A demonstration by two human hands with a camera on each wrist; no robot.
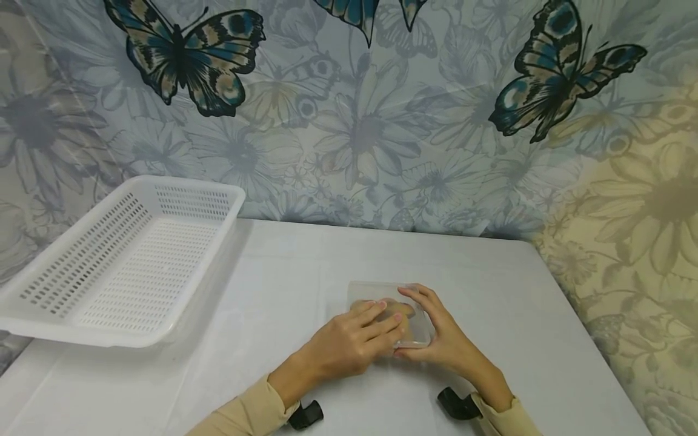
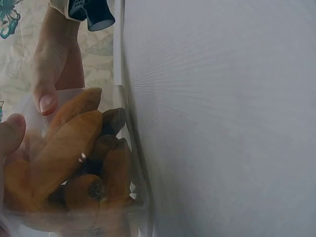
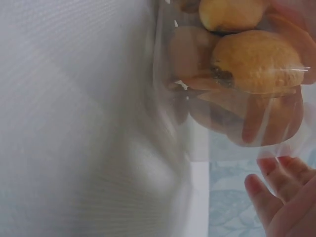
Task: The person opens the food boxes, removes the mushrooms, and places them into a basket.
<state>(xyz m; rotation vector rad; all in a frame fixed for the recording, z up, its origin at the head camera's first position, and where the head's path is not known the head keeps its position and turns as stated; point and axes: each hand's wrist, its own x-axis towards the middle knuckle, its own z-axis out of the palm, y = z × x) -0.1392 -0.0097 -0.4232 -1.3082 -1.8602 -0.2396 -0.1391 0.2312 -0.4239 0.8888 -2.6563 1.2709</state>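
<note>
A clear plastic box (image 1: 360, 292) sits on the white table, filled with several orange-brown pieces (image 2: 66, 153), some long and tapered like carrots. Dark round ends show on a few of them through the wall. My right hand (image 1: 444, 339) grips the box's right side, its thumb by the near wall and its index finger at the far edge. Over the top of the box lies my left hand (image 1: 351, 342), fingers extended across the pieces. Whether these fingers touch the pieces or a lid cannot be told.
A large white perforated basket (image 1: 147, 260) stands at the table's left. Butterfly-patterned fabric (image 1: 360, 139) hangs behind the table (image 1: 283, 260). Black wrist devices (image 1: 458, 404) sit by both sleeves.
</note>
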